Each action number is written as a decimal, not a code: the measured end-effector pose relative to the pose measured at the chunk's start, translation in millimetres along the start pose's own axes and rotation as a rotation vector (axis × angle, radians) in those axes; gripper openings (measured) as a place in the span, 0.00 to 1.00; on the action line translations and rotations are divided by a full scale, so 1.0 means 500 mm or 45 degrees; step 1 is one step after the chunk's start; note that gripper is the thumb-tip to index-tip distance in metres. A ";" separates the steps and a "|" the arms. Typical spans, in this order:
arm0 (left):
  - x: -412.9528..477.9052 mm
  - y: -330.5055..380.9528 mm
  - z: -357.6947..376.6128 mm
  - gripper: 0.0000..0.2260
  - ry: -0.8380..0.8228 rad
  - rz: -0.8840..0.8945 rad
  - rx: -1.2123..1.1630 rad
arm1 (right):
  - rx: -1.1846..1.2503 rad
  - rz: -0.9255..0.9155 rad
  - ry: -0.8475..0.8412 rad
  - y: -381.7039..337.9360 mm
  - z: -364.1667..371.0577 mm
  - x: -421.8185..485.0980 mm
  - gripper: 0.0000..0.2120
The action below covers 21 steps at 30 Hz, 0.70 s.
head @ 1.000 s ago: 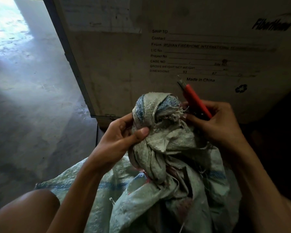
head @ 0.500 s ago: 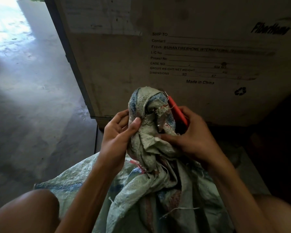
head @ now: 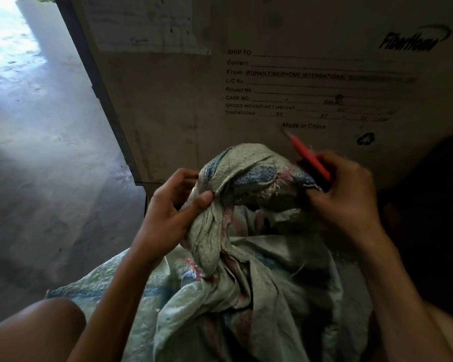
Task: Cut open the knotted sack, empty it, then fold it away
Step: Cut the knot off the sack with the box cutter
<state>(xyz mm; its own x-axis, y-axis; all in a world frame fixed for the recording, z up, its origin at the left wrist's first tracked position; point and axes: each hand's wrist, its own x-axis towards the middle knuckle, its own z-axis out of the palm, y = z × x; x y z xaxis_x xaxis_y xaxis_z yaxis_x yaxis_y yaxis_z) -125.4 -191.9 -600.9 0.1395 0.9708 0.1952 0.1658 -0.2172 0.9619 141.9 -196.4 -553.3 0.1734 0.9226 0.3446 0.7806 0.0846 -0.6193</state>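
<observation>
Early stage, cutting not finished. The sack (head: 246, 296) stands between the person's legs, its mouth pulled up into a fat knot (head: 249, 178) that looks tied tight. The left hand (head: 168, 212) pinches the twisted neck, thumb pressed on the cloth, fingers curled behind it; the knot sits just above and to the right of that pinch. The right hand (head: 345, 197) is closed round a red cutter (head: 309, 155), with its lower fingers also pressing the knot's far side. The cutter sticks up out of the fist, tip pointing away from the knot and not touching it; the blade is too blurred to tell if it is out. Some frayed threads show on the knot close to the right fingers, so probably a first nick is made, but no clear opening. Sack body below both grips looks bulky, likely full. Left to do: cut through the knot, empty, fold. A big cardboard box (head: 168, 113) stands behind the hands.
</observation>
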 end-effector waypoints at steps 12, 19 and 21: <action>-0.001 -0.032 0.035 0.18 0.269 -0.096 0.346 | -0.094 0.068 -0.133 -0.042 0.048 -0.034 0.35; -0.015 -0.073 0.047 0.23 0.539 -0.057 0.598 | -0.126 0.163 0.048 0.011 0.042 -0.037 0.23; -0.020 -0.076 0.049 0.23 0.547 -0.076 0.548 | -0.210 0.273 0.081 0.062 0.057 -0.045 0.22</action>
<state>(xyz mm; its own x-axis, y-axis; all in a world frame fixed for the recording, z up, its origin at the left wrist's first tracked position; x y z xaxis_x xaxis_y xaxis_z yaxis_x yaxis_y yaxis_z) -109.1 -195.7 -644.0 -0.2740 0.9173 0.2891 0.5536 -0.0954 0.8273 145.1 -203.6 -600.2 0.3784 0.8870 0.2645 0.8081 -0.1772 -0.5617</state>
